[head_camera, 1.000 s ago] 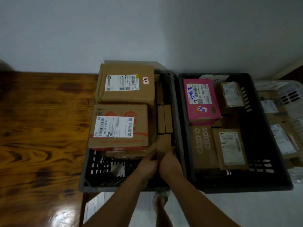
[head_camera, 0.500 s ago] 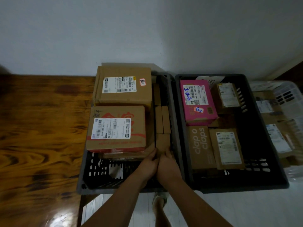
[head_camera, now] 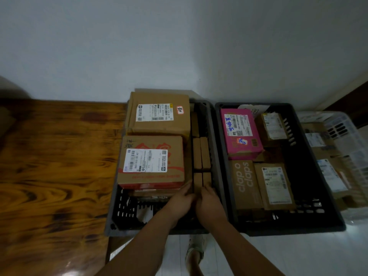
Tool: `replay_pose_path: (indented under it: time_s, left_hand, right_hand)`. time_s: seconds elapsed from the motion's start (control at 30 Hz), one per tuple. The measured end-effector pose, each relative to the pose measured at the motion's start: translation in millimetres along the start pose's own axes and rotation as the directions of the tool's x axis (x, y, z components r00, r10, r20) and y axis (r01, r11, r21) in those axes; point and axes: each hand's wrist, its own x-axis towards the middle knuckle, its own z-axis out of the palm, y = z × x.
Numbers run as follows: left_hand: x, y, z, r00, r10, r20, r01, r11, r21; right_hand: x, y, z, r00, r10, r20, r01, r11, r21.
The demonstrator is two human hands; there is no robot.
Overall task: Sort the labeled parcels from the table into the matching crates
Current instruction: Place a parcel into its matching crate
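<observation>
Both hands reach into the dark grey left crate [head_camera: 119,226]. My left hand [head_camera: 179,202] and my right hand [head_camera: 211,204] meet at the near end of two slim brown boxes [head_camera: 202,179] standing on edge by the crate's right wall, and their fingertips grip those boxes. More slim boxes [head_camera: 201,152] line the wall behind them. Two large labelled cartons, one with red print [head_camera: 153,162] and a plain one [head_camera: 159,114], fill the crate's left side. The dark right crate [head_camera: 298,230] holds a pink parcel [head_camera: 241,134] and several brown parcels.
A wooden table [head_camera: 55,166] lies to the left, touching the left crate. A white perforated crate [head_camera: 342,124] with labelled parcels stands at the far right. A pale wall runs behind everything. Pale floor and a shoe [head_camera: 195,251] show below the crates.
Both hands have slid slightly deeper into the left crate along its right wall, staying together at the slim boxes. The other parcels have not moved.
</observation>
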Motion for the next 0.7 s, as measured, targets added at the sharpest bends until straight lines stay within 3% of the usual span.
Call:
replay_pose_path:
  time_s: [0.2,0.43,0.7]
  left_hand:
    - [-16,13,-19,0.999,-0.019,-0.029,0.022,0.997,0.074]
    - [-50,32,-38,0.998,0.06,0.027,-0.062,0.992,0.106]
    - [-113,59,-70,0.949,0.284,-0.133,-0.259,0.949,0.18]
  right_hand:
    - [-21,-28,-16,0.997,-0.022,-0.069,0.025,0.998,0.053]
    - [-58,-72,-43,0.981,-0.065,-0.181,0.083,0.992,0.093]
    - [-107,-136,-63,0.922,-0.285,-0.263,0.316,0.945,0.082]
